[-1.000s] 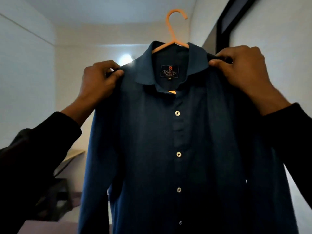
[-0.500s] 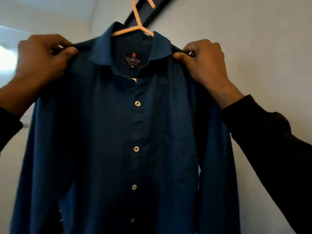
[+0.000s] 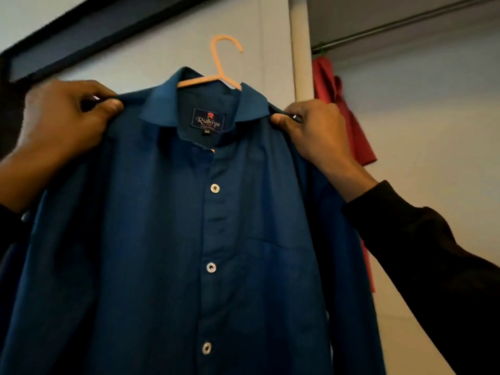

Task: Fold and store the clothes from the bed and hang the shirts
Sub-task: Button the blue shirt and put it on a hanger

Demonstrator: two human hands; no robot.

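Thumb and curled fingers of the left hand [image 3: 62, 117] pinch one shoulder of the blue shirt [image 3: 189, 239]; the right hand [image 3: 311, 131] pinches the other shoulder the same way. The shirt hangs on a peach hanger [image 3: 220, 69], held up in front. Compared with half a second ago, a closet rail [image 3: 405, 25] and a red garment [image 3: 341, 115] have come into sight, right of the shirt. The collar label [image 3: 208, 121] reads roughly "Ridhiya"; the small size tag below it is blurred.

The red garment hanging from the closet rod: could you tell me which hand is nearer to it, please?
Right. The right hand grips the blue shirt's shoulder just beside the red garment; the left hand grips the far shoulder.
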